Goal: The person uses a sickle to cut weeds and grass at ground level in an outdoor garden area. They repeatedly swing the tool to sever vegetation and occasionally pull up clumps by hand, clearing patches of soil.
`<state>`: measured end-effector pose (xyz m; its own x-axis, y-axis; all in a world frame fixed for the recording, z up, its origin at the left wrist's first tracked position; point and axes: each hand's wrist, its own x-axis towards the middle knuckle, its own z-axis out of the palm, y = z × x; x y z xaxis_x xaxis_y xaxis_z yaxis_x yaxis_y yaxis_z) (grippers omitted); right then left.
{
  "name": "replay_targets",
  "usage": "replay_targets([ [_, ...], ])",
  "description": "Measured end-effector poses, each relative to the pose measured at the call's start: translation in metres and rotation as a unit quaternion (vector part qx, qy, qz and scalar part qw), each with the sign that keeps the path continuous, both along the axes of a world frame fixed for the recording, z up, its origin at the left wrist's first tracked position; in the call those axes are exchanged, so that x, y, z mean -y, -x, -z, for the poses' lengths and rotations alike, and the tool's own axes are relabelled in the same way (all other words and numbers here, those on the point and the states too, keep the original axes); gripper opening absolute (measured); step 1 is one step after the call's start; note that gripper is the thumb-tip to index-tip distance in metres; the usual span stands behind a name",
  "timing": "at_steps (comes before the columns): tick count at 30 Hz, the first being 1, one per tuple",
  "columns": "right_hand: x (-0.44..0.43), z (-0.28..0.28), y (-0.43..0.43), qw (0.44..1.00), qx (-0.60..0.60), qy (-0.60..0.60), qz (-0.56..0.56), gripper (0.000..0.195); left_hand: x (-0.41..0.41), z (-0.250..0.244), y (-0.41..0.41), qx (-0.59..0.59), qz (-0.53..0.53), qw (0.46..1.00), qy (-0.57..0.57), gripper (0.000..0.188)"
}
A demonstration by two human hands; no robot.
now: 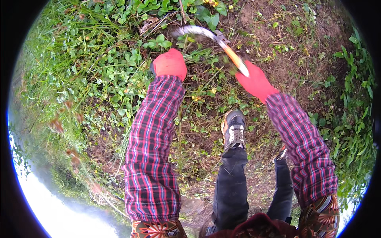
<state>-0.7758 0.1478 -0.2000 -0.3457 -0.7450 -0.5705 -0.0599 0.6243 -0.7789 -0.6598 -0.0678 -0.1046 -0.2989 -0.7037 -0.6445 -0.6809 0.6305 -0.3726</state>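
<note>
My right hand (pixel 254 81), in a red glove, grips the orange and pale handle of a sickle (pixel 233 58). The curved blade (pixel 198 29) arcs up and left above the low weeds, blurred by motion, its tip beyond my left fist. My left hand (pixel 170 64), also red-gloved, is closed low among the plants, its fingers hidden beneath the back of the glove. Green stems and blades of grass (pixel 198 55) stick out to the right from this fist. Leafy weeds (pixel 160 41) stand just ahead of it, short of the blade.
Dense grass and weeds (pixel 98 68) cover the left side. Brown soil with dry litter (pixel 297 59) spreads to the right, bordered by leafy plants (pixel 354 119). My front shoe (pixel 235 128) is planted between my arms, the other shoe (pixel 280 154) farther back. Dry seed heads (pixel 56 125) rise at left.
</note>
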Motion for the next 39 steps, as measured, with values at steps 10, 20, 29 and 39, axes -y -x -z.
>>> replay_targets([
  [10, -0.089, -0.001, 0.006, 0.986, 0.075, -0.054, 0.140, 0.040, -0.038, 0.007, -0.076, -0.041, 0.063, 0.997, 0.018, 0.029],
  [20, -0.170, 0.057, 0.004, 0.994, -0.048, -0.089, -0.049, 0.044, -0.051, -0.033, -0.130, -0.046, 0.131, 0.990, -0.001, 0.021],
  [29, -0.167, 0.004, 0.008, 0.988, -0.114, -0.059, 0.083, 0.026, -0.094, -0.071, -0.138, -0.235, 0.026, 0.972, -0.006, 0.093],
  [39, -0.228, -0.019, -0.023, 0.994, -0.074, -0.065, 0.042, 0.029, -0.118, 0.035, -0.022, -0.064, 0.214, 0.974, -0.030, 0.103],
])
